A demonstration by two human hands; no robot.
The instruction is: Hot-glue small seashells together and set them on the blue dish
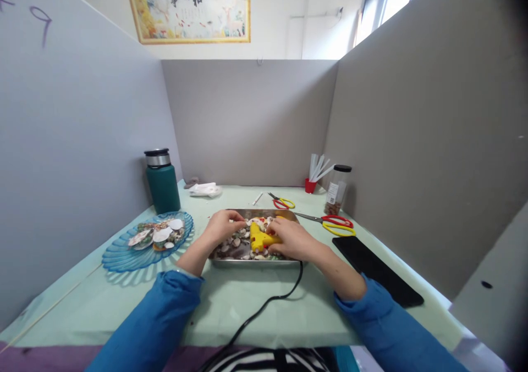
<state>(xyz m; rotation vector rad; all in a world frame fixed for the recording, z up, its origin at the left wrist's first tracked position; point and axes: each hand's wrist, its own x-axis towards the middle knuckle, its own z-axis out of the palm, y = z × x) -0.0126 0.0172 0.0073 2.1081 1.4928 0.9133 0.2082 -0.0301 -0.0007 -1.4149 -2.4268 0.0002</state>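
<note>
In the head view a metal tray [243, 262] full of small shells [236, 242] lies in front of me. My right hand [293, 238] is closed around the handle of a yellow glue gun [256, 237] above the tray. The gun's black cord [264, 304] runs from the tray's front edge towards me. Over the tray's left side, my left hand [223, 225] has its fingertips drawn together among the shells. Whatever is between those fingertips is too small to make out.
Left stand a blue scalloped plate [119, 255] with shells and a green bottle [163, 188]. Two pairs of scissors [338, 223] [284, 203], a jar [335, 193], a red cup of white sticks [311, 186] and a black phone-like slab [375, 270] lie right and behind. Grey partitions [251, 125] enclose the table.
</note>
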